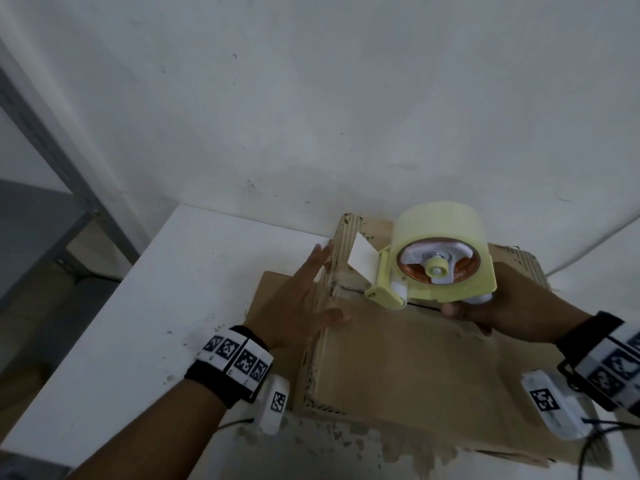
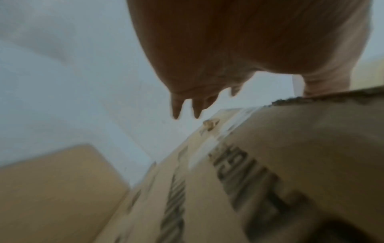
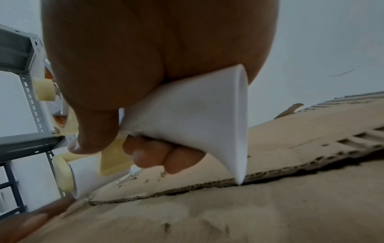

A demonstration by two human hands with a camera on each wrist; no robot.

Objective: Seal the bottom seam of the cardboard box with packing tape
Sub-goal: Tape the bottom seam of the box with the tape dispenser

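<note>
Your right hand (image 1: 498, 306) clenched the tape dispenser (image 1: 440, 268) handle, roller on the cardboard box (image 1: 408, 355) seam at frame centre, on the white worktop (image 1: 166, 306). Your left hand (image 1: 294, 299) lay released, flat against the box's left side. Side print was too blurred to read.

A white table (image 1: 145, 306) stands against a white wall, its top speckled with small dark flecks and crumbs. On it sits a worn cardboard box (image 1: 398, 358), bottom flaps up. A flat brown sheet (image 1: 273, 289), probably a flap or loose cardboard, lies on the table at the box's left side, though the blurred views leave that unclear.
</note>
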